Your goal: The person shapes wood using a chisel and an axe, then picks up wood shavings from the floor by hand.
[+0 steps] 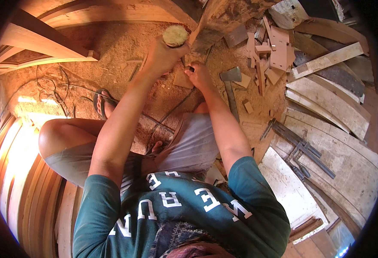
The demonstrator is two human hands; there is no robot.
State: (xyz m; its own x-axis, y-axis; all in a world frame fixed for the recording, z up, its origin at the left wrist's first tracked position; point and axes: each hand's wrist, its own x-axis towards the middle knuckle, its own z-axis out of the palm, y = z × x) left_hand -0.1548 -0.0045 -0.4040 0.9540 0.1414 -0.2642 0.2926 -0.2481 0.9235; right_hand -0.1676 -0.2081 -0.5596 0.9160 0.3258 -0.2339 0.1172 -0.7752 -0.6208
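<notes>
My left hand (159, 58) reaches out ahead, its fingers wrapped round a thick, round thing with a rough, pale yellow end (175, 36); the rest of it is hidden by the hand. Just to the right and nearer, my right hand (199, 76) is closed, with a small dark end showing at the fingers; I cannot make out what it grips. A small flat piece of wood (182, 80) lies beside the right fingers. Both hands are low by the foot of a thick upright timber (217, 23). A hatchet (231, 77) lies to the right of my right hand.
Sawdust and shavings cover the ground (111, 47). Curved timbers (51, 34) stand at the far left, and boards (30, 189) lie stacked near left. Wood offcuts (279, 47), metal clamps (300, 148) and white-faced boards (326, 103) fill the right. A black cable (171, 109) crosses by my legs.
</notes>
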